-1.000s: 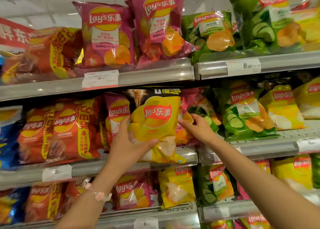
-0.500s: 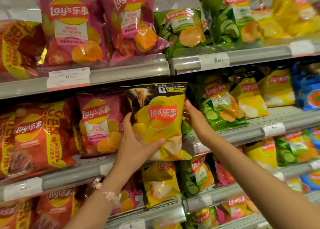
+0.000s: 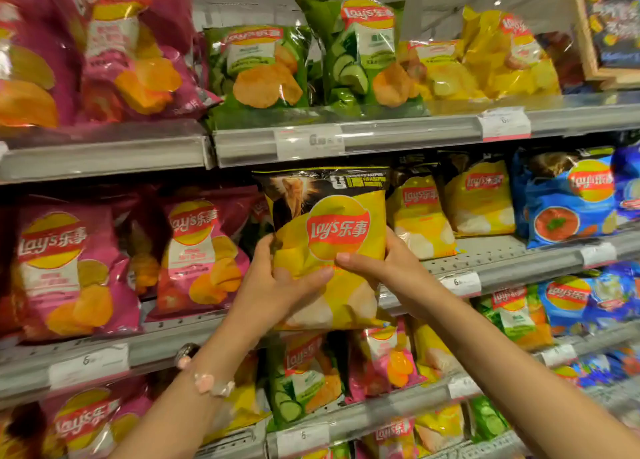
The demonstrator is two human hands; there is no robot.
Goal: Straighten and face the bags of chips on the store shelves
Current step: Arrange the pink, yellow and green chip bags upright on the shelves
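Store shelving, grey metal, three tiers in view, stocked with chip bags. Item one: yellow bag with black top [image 3: 329, 236], held upright and label-forward in front of the middle shelf's front edge [image 3: 502, 268], at the join between two shelf sections. Left hand [image 3: 277, 285] gripped its lower left side, thumb across the front, fingers curled behind. Right hand [image 3: 391, 268] gripped its lower right side, thumb on the front. Beaded bracelet [image 3: 207, 379] sat on the left wrist. Beside it on that shelf: pink bags [image 3: 197, 250] to the left, yellow bags [image 3: 474, 198] and a blue bag [image 3: 568, 202] to the right. Upper shelf held green bags [image 3: 263, 67]. Price tags [image 3: 308, 141] lined the front edges.
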